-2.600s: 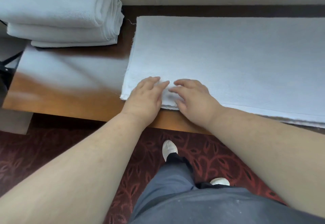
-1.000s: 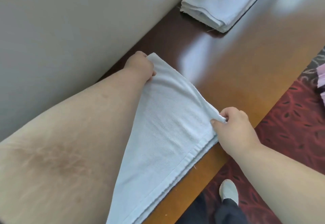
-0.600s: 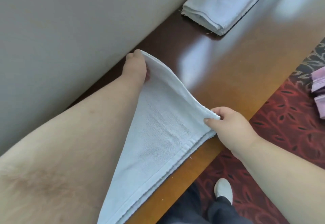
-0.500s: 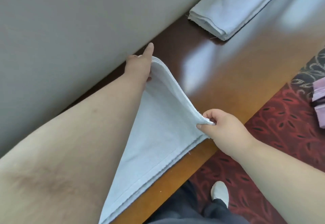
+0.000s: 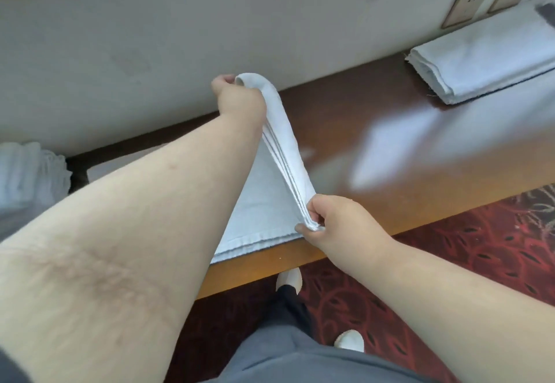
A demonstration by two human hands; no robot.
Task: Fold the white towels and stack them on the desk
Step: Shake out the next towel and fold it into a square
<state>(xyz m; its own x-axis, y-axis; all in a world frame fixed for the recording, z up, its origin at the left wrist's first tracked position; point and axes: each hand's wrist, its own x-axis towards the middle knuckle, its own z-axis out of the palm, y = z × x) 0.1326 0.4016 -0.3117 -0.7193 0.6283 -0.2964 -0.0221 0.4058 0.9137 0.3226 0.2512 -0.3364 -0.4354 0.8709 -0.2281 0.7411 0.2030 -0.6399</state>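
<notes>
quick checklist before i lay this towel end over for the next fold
1. Left hand grips the far corner of the white towel being folded: ok.
2. Right hand pinches the near corner: ok.
3. Layers at the lifted edge line up: ok.
4. Rest of the towel lies flat on the brown wooden desk: cannot tell, the left forearm hides part.
5. Near hem sits along the desk's front edge, not hanging off: ok.
6. Folded white towel at the far right lies apart from it: ok.

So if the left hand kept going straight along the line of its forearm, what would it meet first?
Most likely the wall. The left hand, gripping the far corner of the towel, points up and away toward it, with nothing visible between. Depth is unclear.
</notes>
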